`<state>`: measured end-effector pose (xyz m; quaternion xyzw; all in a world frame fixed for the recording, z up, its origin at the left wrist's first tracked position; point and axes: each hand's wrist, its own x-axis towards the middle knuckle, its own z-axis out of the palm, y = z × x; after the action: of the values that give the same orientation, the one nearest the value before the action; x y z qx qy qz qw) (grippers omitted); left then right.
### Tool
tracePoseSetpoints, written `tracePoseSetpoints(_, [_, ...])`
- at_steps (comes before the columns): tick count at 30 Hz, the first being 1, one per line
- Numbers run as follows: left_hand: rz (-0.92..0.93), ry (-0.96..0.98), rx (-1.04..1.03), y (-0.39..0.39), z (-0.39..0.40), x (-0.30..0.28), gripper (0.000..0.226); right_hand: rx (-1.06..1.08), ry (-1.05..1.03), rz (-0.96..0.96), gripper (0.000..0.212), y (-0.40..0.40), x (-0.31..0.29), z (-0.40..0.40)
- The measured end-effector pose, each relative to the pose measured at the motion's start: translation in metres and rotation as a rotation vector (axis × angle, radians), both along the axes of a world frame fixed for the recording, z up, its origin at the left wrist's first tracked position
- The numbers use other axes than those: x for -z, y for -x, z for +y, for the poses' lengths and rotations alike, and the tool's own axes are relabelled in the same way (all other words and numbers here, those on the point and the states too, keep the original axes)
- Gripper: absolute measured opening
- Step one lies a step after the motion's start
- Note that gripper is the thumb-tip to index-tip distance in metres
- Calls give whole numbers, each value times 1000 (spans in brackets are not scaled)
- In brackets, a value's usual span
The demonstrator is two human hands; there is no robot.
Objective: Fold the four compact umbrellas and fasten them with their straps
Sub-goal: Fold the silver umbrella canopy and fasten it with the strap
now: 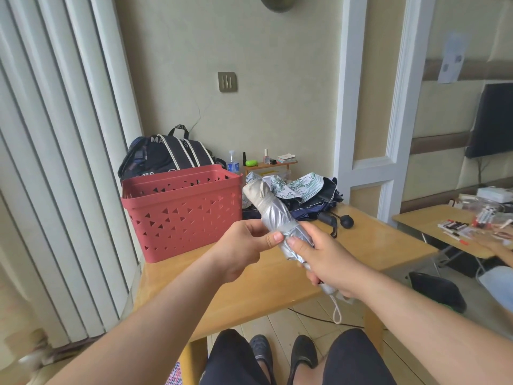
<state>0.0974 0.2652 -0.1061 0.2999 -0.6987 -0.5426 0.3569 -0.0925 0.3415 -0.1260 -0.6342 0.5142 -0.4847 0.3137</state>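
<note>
A rolled silver and beige compact umbrella [273, 211] is held slanted above the wooden table [277, 276], tip up and to the left. My left hand [247, 244] pinches its strap around the middle with thumb and fingers. My right hand [323, 258] grips the lower part and the handle, from which a white wrist cord [336, 309] hangs. Behind it lie unfolded umbrellas: a white one with a green print [299, 186] and a dark navy one [319, 204] with a black handle [331, 222] and a round black knob [347, 221].
A red perforated basket [180, 215] stands at the table's left rear, a dark backpack [166, 157] behind it. A water bottle [233, 162] and small items sit on a little shelf [270, 163]. A second table [449, 229] with clutter is at right. My legs and shoes show below.
</note>
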Motion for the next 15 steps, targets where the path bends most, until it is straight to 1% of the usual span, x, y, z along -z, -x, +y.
tracePoseSetpoints(3, [46,-104,13,2,-1,2,23,-112,-102,-135,27,0,-6,6])
tracePoseSetpoints(5, [108,-209,-12,4,0,2,13,-141,-146,-200,32,0,-11,7])
tracePoseSetpoints(6, [139,-255,-18,4,0,2,6,-127,-159,-225,30,1,-12,6])
tracePoseSetpoints(7, [153,-281,-13,3,0,2,5,-106,-170,-243,26,1,-14,5])
tracePoseSetpoints(9, [134,-290,42,-1,1,1,16,-53,-159,-234,18,2,-16,3])
tracePoseSetpoints(11, [101,-270,110,-5,3,0,38,19,-92,-178,11,3,-16,0])
tracePoseSetpoints(12, [107,-264,121,-6,4,-1,46,70,-50,-122,13,4,-16,-3])
tracePoseSetpoints(13, [132,-270,112,-5,4,-4,47,130,-9,-36,18,6,-16,-5])
tracePoseSetpoints(15, [170,-277,77,-2,6,-9,42,244,64,175,23,10,-17,-8])
